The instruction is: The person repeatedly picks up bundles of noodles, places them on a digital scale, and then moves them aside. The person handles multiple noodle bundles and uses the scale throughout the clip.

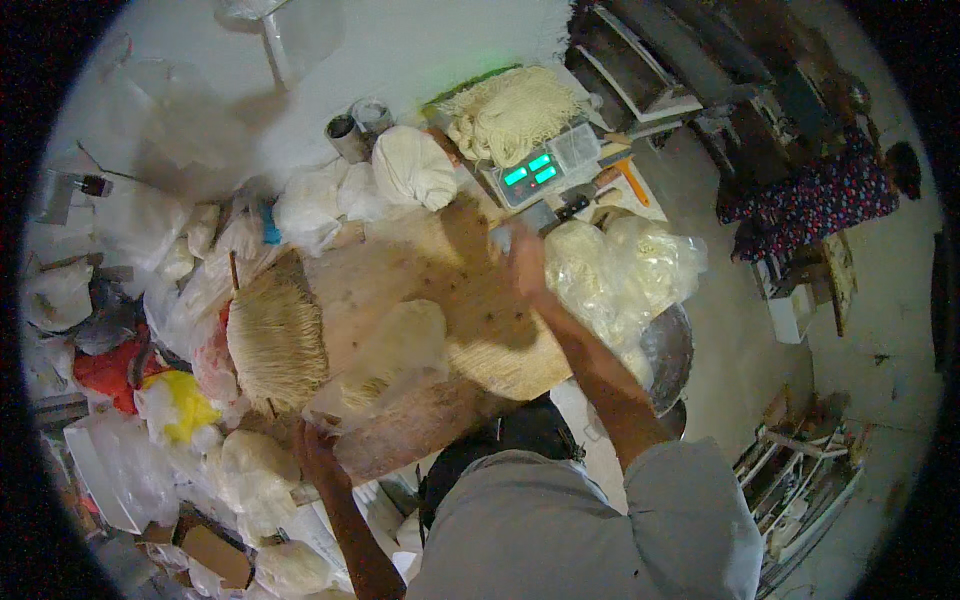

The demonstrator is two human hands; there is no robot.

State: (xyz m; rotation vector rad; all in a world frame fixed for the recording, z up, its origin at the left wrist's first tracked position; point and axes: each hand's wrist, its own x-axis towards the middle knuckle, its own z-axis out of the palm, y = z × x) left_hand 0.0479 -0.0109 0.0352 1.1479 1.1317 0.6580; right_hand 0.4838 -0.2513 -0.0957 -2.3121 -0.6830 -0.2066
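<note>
My left hand (316, 441) is at the near left edge of the wooden worktable (472, 277), its fingers closed on the corner of a blurred clear plastic bag (409, 337). Pale strands, apparently noodles, show through the bag's lower part. Beyond that hand, a sheaf of cream noodles (277, 341) lies at the table's left end, with the ends of a thin stick (234, 271) poking out. My right hand (525, 259) is motion-blurred over the table's right side, close to a cleaver (536, 217). Whether it holds anything is unclear.
A digital scale (529, 180) with lit green displays stands at the back beside heaped noodles (517, 112). Filled plastic bags (600, 262) and a metal basin (667, 352) line the right. A cloth-wrapped bundle (412, 165) sits behind; bags and a cardboard box (217, 555) crowd the left.
</note>
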